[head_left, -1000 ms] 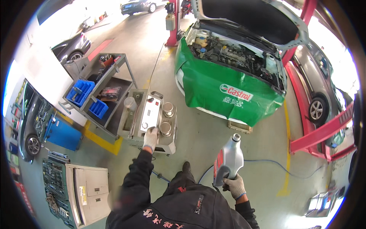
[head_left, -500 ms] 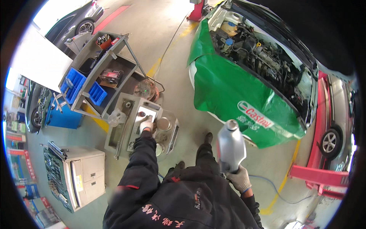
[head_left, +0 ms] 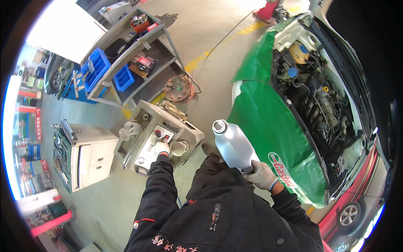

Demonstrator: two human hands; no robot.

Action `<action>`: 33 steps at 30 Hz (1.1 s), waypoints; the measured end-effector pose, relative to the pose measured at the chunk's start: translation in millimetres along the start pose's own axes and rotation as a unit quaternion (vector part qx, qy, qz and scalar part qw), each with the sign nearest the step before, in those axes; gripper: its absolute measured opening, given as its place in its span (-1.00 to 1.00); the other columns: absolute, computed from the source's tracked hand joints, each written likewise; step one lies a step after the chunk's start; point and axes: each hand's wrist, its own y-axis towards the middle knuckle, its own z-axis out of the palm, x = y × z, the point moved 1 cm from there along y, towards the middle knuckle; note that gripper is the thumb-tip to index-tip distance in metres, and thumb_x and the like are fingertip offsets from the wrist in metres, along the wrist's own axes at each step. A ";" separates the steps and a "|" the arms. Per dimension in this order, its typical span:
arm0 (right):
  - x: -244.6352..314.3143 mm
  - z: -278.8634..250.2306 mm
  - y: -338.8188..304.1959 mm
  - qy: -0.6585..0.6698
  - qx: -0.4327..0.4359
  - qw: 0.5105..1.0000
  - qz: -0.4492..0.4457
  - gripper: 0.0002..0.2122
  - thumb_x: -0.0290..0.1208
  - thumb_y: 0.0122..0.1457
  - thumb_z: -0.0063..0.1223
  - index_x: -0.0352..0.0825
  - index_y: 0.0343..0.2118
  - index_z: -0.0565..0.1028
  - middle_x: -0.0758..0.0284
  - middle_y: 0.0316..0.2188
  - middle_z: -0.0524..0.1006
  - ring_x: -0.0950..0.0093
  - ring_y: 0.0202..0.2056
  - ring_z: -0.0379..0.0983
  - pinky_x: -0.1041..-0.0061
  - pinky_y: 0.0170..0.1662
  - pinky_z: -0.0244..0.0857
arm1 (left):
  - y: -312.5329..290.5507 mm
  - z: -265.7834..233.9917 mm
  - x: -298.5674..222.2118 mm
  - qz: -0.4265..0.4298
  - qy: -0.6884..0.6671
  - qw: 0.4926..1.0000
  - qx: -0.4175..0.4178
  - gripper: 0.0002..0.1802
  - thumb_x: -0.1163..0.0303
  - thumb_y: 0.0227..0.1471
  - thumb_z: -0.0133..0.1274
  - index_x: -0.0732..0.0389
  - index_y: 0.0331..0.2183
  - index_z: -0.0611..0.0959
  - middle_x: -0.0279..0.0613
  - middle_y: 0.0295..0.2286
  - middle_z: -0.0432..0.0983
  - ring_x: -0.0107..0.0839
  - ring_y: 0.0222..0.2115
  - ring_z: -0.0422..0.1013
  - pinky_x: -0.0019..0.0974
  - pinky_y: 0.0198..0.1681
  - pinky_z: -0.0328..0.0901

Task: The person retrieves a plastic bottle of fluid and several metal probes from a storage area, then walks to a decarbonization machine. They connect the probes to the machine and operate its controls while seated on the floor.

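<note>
Car (head_left: 315, 77) with engine (head_left: 312, 111) exposed and green cover (head_left: 268, 122) over its front; grey shelved cart (head_left: 142, 89); beige machine (head_left: 193, 132) with white control panel (head_left: 145, 156); silver bottle (head_left: 234, 143), tilted, between machine and car. Gloved right hand (head_left: 262, 175) curls its fingers around the bottle's lower end; gloved left hand (head_left: 161, 148) lies over the panel, its spread and grip impossible to tell.

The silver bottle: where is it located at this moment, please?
In the head view, the silver bottle is slightly right of the picture's centre, held in the gloved right hand, with the green cover just to its right.
</note>
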 end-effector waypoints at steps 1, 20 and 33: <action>6.3 -2.6 10.3 0.004 0.016 1.000 0.003 -0.66 -0.28 0.12 0.38 -0.48 -0.26 0.53 0.09 -0.37 0.70 0.30 -0.32 0.69 0.27 -0.19 0.54 | -1.5 -0.2 -1.6 0.001 0.005 1.000 0.018 -0.52 0.00 0.30 0.12 0.14 0.04 0.66 0.00 -0.30 0.76 0.02 -0.14 0.70 0.03 -0.03 0.56; 139.4 18.3 177.0 -0.076 0.054 0.975 -0.202 -0.54 -0.24 0.16 0.40 -0.42 0.02 0.56 -0.05 -0.14 0.69 0.01 -0.05 0.66 0.15 0.04 0.52 | -189.5 -236.0 -189.2 0.164 -0.652 0.711 0.206 -0.36 0.12 0.15 0.39 0.50 0.01 0.63 -0.05 -0.21 0.76 -0.38 -0.23 0.67 -0.26 -0.18 0.54; 18.5 -221.6 330.6 0.545 -0.087 0.831 0.068 -0.67 -0.15 0.38 0.30 -0.36 -0.09 0.53 0.31 -0.36 0.55 0.50 -0.47 0.50 0.54 -0.51 0.36 | -119.7 -280.6 -172.0 0.175 -0.600 0.771 0.124 -0.62 0.45 0.00 0.37 0.40 -0.13 0.73 -0.22 -0.36 0.71 -0.49 -0.38 0.56 -0.32 -0.24 0.47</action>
